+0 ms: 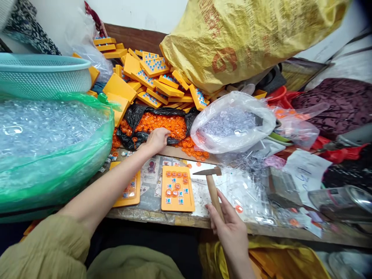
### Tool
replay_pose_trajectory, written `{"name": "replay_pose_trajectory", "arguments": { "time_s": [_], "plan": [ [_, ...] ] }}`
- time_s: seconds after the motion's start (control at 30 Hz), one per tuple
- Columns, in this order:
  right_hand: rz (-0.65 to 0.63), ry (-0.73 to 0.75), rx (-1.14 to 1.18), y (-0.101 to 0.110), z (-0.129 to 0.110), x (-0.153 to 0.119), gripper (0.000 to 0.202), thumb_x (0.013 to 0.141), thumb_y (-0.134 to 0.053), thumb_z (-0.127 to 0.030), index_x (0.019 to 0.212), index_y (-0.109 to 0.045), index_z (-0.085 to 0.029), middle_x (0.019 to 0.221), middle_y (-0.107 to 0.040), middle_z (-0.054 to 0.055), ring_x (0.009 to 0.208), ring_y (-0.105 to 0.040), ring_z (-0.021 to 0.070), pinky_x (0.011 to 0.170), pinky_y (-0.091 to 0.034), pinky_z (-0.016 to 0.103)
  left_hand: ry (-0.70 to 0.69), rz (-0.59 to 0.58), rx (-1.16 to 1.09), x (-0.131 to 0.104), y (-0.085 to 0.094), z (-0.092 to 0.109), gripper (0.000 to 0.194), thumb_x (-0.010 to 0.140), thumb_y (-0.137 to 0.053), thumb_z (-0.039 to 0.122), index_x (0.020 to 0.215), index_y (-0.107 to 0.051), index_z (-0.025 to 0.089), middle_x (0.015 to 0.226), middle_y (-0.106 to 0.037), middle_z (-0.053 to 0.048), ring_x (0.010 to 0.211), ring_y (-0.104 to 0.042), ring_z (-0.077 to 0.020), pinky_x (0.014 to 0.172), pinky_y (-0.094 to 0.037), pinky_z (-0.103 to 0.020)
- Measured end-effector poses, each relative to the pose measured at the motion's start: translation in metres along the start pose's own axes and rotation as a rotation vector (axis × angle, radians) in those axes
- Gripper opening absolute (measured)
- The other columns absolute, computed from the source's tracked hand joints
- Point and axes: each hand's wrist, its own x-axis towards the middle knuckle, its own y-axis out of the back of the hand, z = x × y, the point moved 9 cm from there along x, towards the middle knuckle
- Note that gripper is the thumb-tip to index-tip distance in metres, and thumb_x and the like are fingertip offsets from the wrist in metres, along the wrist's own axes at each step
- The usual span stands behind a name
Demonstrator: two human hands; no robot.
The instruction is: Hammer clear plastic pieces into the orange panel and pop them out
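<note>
My right hand (228, 223) is wrapped round the wooden handle of a hammer (214, 190), its head over the bench to the right of an orange panel (177, 205). Blue-centred pieces and clear orange caps (174, 192) sit on that panel. My left hand (158, 140) reaches forward to the near edge of a black plastic bag (133, 116) full of small orange caps (162, 122). Its fingers are curled in at the pile, and what they hold is hidden. Under my left forearm lies a second orange panel (134, 195), partly covered.
A green bag (58, 170) of clear pieces and a blue basket (43, 69) stand left. Orange panels (157, 83) are heaped behind. To the right are a white bag (200, 135) of clear pieces, a yellow sack (247, 42) and a can (340, 197). Loose caps (199, 153) lie beside the black bag.
</note>
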Motion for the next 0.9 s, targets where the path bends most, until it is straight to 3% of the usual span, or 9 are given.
{"name": "replay_pose_trajectory", "arguments": {
  "time_s": [0.1, 0.2, 0.33, 0.53, 0.63, 0.77, 0.83, 0.9],
  "plan": [
    [-0.09, -0.162, 0.071, -0.008, 0.017, 0.0, 0.066, 0.074, -0.071, -0.043, 0.133, -0.054, -0.018, 0.071, -0.069, 0.002, 0.039, -0.046, 0.0089, 0.035, -0.042, 0.023, -0.016, -0.048, 0.019, 0.02, -0.018, 0.0, 0.023, 0.08, -0.056, 0.01, 0.096, -0.071, 0.018, 0.105, -0.071, -0.008, 0.105, -0.061, -0.0233, 0.096, -0.044, -0.033],
    [-0.107, -0.232, 0.136, -0.008, 0.023, -0.005, 0.072, 0.074, -0.071, -0.044, 0.137, -0.05, -0.016, 0.068, -0.066, 0.001, 0.04, -0.043, 0.0084, 0.036, -0.04, 0.022, 0.02, -0.064, 0.02, 0.021, -0.022, -0.002, 0.03, 0.078, -0.057, 0.01, 0.105, -0.067, 0.015, 0.099, -0.071, -0.01, 0.095, -0.064, -0.0218, 0.088, -0.048, -0.032],
    [-0.069, -0.233, 0.149, -0.004, 0.024, -0.008, 0.074, 0.074, -0.072, -0.046, 0.138, -0.049, -0.017, 0.07, -0.066, 0.001, 0.042, -0.043, 0.0083, 0.037, -0.04, 0.021, 0.02, -0.166, -0.005, -0.002, -0.028, -0.001, 0.02, 0.073, -0.065, 0.016, 0.091, -0.072, 0.014, 0.081, -0.071, -0.005, 0.075, -0.064, -0.0176, 0.074, -0.05, -0.026],
    [-0.098, -0.222, 0.109, -0.009, 0.023, -0.006, 0.073, 0.074, -0.071, -0.048, 0.137, -0.05, -0.019, 0.074, -0.065, 0.001, 0.043, -0.043, 0.0075, 0.038, -0.04, 0.021, -0.001, -0.19, 0.026, -0.029, -0.034, -0.002, 0.016, 0.076, -0.059, 0.013, 0.073, -0.074, 0.01, 0.091, -0.068, -0.013, 0.091, -0.063, -0.0258, 0.083, -0.049, -0.033],
    [-0.116, -0.212, 0.101, -0.009, 0.02, -0.007, 0.072, 0.073, -0.071, -0.049, 0.135, -0.052, -0.018, 0.074, -0.066, 0.002, 0.042, -0.043, 0.0074, 0.038, -0.041, 0.022, -0.007, -0.182, 0.002, -0.039, -0.029, 0.003, 0.019, 0.075, -0.057, 0.008, 0.084, -0.074, 0.009, 0.089, -0.068, -0.013, 0.091, -0.063, -0.026, 0.084, -0.049, -0.035],
    [-0.047, -0.158, 0.031, 0.0, 0.011, -0.014, 0.064, 0.073, -0.071, -0.047, 0.129, -0.059, -0.02, 0.099, -0.072, 0.007, 0.046, -0.054, 0.0095, 0.042, -0.048, 0.024, -0.062, -0.182, -0.096, -0.086, -0.022, 0.034, 0.042, 0.078, -0.056, 0.008, 0.12, -0.062, 0.013, 0.091, -0.07, -0.006, 0.085, -0.064, -0.0177, 0.08, -0.051, -0.027],
    [-0.034, -0.057, -0.047, 0.004, -0.001, -0.019, 0.054, 0.075, -0.069, -0.044, 0.123, -0.064, -0.02, 0.11, -0.071, 0.008, 0.065, -0.068, 0.0174, 0.057, -0.057, 0.029, -0.162, -0.178, -0.229, -0.119, -0.021, 0.059, 0.046, 0.079, -0.057, 0.01, 0.125, -0.057, 0.014, 0.095, -0.069, -0.006, 0.085, -0.064, -0.0167, 0.081, -0.052, -0.027],
    [-0.053, 0.09, -0.13, 0.005, -0.017, -0.025, 0.042, 0.078, -0.067, -0.038, 0.117, -0.068, -0.021, 0.114, -0.07, 0.007, 0.091, -0.07, 0.0234, 0.077, -0.059, 0.032, -0.258, -0.166, -0.319, -0.146, -0.022, 0.078, 0.045, 0.081, -0.056, 0.01, 0.126, -0.055, 0.012, 0.096, -0.069, -0.008, 0.088, -0.062, -0.0187, 0.084, -0.052, -0.031]
  ]
}}
